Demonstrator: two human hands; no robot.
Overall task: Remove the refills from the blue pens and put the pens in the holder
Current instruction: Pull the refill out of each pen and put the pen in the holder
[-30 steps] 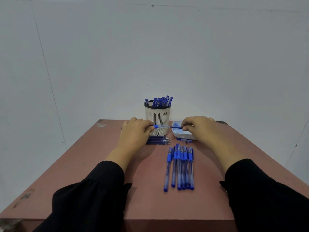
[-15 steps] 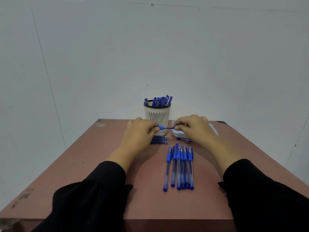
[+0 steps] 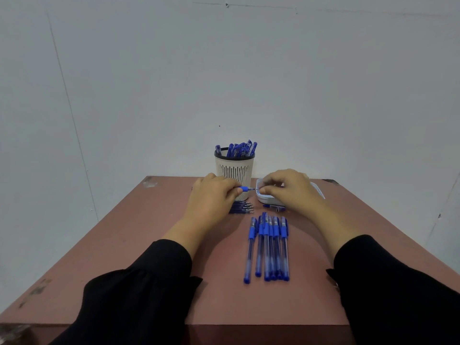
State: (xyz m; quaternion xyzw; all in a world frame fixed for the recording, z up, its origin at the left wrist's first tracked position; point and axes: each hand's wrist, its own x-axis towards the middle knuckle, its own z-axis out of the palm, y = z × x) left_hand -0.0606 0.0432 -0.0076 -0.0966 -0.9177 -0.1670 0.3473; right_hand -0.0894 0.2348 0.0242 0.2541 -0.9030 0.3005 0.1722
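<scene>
Left hand (image 3: 211, 195) is gripping a pen (image 3: 243, 188) by the barrel, fingers curled round it, only the blue grip end showing, in front of the holder (image 3: 234, 170). Right hand (image 3: 286, 189) is pinching the thin tip sticking out of that pen, over the white tray (image 3: 317, 189). Holder is standing at the bench's (image 3: 149, 245) far edge, crowded with pens (image 3: 240, 149). Loose refills (image 3: 242, 207) are lying just below the left hand. A row of six pens (image 3: 270, 247) is lying side by side nearer the person. Black sleeves (image 3: 139, 290) are covering both forearms.
</scene>
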